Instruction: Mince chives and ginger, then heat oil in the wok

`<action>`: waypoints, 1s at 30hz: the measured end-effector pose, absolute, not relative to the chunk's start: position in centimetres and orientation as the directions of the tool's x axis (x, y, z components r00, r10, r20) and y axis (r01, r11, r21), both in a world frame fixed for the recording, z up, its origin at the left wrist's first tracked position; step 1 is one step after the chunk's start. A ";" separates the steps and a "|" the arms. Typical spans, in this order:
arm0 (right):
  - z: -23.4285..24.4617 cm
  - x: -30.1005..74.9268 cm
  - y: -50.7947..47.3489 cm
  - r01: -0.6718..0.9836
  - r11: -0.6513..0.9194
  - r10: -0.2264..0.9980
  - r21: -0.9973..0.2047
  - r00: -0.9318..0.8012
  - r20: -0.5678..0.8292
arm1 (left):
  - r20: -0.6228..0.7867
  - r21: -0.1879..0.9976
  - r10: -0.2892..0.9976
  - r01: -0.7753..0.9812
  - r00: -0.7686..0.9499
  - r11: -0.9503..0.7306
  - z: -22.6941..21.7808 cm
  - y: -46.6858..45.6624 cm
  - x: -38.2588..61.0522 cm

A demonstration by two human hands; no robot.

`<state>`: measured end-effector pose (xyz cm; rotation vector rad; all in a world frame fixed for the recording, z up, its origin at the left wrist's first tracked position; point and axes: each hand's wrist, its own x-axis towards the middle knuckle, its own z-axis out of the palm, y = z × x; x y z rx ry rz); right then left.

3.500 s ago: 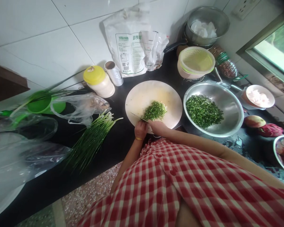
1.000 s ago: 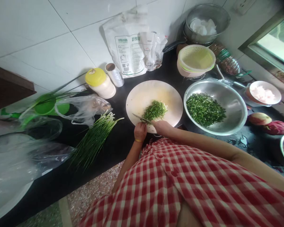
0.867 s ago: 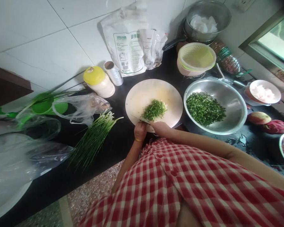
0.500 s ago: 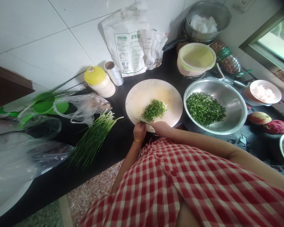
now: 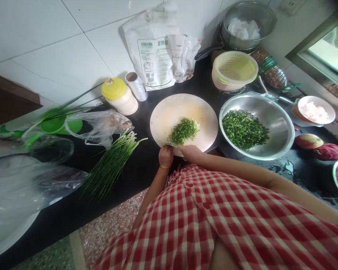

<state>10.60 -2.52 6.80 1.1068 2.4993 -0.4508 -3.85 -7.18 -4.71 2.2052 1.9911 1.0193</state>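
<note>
At the near edge of the round white cutting board [image 5: 163,112], my left hand [image 5: 166,155] is closed on the stub of some scallions, mostly hidden under the fingers. Close beside it, my right hand [image 5: 190,152] is wrapped round a knife. Only a thin sliver of the blade shows, above the near rim. Just beyond both hands lies a heap of finely chopped scallions [image 5: 185,130]. A bunch of whole scallions [image 5: 112,165] rests on the black counter to the left, white ends toward the board.
Right of the board stands a steel bowl [image 5: 280,131] holding chopped greens. A yellow-lidded jar [image 5: 119,97], a plastic-wrap roll [image 5: 137,87] and a flour bag [image 5: 154,56] line the wall. Colanders [image 5: 235,71], an apple [image 5: 309,141] and a dragon fruit [image 5: 330,151] are at the right.
The knife blade shows less above the near rim than before. Both hands stay almost in place, and the view has shifted very slightly.
</note>
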 end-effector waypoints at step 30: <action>6.6 10.5 -1.2 0.794 0.575 0.672 -0.198 -0.596 -0.439 | 0.341 0.593 0.865 0.798 -0.369 0.107 -3.8 -8.9 -5.2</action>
